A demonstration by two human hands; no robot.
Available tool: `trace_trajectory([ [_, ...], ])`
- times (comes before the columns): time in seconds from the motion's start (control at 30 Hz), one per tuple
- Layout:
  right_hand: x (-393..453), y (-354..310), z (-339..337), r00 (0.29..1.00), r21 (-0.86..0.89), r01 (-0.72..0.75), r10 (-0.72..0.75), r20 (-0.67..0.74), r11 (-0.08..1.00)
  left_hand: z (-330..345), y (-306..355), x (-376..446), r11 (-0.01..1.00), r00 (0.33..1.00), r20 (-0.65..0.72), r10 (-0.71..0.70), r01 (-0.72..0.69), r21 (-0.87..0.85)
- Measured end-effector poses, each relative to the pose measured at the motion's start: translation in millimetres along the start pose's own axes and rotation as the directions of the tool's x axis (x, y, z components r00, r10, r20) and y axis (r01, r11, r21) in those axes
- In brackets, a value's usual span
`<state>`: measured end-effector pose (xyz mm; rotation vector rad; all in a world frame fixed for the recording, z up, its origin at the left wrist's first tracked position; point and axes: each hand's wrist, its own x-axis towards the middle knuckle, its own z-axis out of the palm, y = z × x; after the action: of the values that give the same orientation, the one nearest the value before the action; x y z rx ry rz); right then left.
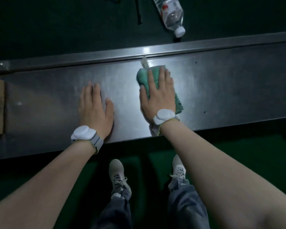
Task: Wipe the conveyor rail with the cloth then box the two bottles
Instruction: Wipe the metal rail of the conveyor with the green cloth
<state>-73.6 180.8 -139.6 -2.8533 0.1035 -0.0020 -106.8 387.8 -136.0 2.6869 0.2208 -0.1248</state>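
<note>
We press our flat right hand (157, 95) on the green cloth (144, 78) atop the steel conveyor rail (221, 90); our left hand (96, 106), spread wide, lies beside it, bottle (171, 14) beyond.

Your forearms are bare, no sleeves. Behind your left hand (96, 109) sits a white rounded wrist device (82, 133) on a grey strap with a yellow-green edge. Behind your right hand (157, 95), a matching white device (163, 116). Below, grey-blue trousers (185, 204) and pale laced sneakers (117, 174).

white wrist bands (82, 133), pale sneakers (117, 172) on green floor (238, 146), black strap (138, 10).
</note>
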Motion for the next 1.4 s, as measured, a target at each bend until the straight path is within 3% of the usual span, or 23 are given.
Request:
trace_trajectory([
  [0.1,12,52,-16,0.990,-0.003,0.135,-0.135,0.037,0.991,17,55,-1,0.998,0.998,0.013,0.062,-0.062,0.033],
  [0.43,67,259,-83,0.996,-0.012,0.034,-0.033,0.082,0.999,102,255,5,0.971,0.972,0.035,0.230,-0.232,0.058],
  [0.77,103,518,-166,0.977,-0.013,-0.206,0.206,0.063,0.979,200,464,24,0.917,0.913,0.089,0.397,-0.400,0.007],
  [0.97,108,659,-215,0.912,-0.012,-0.408,0.408,0.034,0.913,234,522,19,0.877,0.873,0.110,0.475,-0.480,0.015],
  [1.17,103,715,-235,0.823,-0.009,-0.568,0.568,-0.015,0.823,240,511,23,0.876,0.872,0.096,0.480,-0.482,0.007],
  [1.3,99,680,-220,0.760,0.004,-0.649,0.649,-0.045,0.761,236,492,26,0.887,0.885,0.079,0.460,-0.462,0.007],
  [1.4,87,620,-200,0.799,-0.011,-0.601,0.600,-0.046,0.799,237,486,22,0.893,0.891,0.073,0.448,-0.449,0.000],
])
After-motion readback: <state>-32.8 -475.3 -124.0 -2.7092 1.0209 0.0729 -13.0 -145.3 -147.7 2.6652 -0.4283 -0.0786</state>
